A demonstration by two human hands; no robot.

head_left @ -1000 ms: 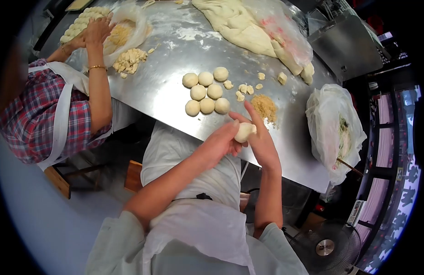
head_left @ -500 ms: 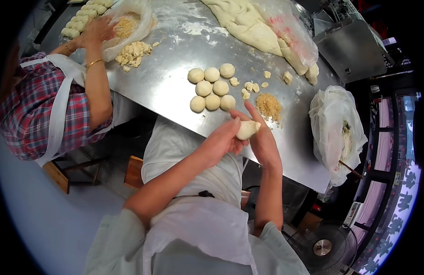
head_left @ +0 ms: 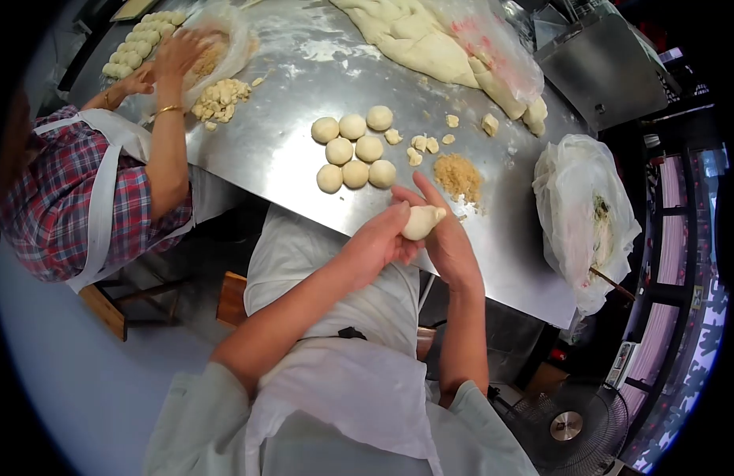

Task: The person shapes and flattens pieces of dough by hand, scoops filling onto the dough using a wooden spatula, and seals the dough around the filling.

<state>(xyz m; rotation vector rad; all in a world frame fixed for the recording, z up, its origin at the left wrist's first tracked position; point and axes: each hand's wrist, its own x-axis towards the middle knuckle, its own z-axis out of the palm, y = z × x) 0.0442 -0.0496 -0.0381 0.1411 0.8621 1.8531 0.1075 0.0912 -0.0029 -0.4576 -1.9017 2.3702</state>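
Head view: the left hand (head_left: 376, 240) is curled around a dough piece (head_left: 418, 224) near the metal table's (head_left: 513, 262) edge; the right hand (head_left: 452, 247) meets its pointed tip (head_left: 439, 213) (whether pinching, I cannot tell). Too hard a squeeze could tear that tip; a loosened left hold could drop the dough.
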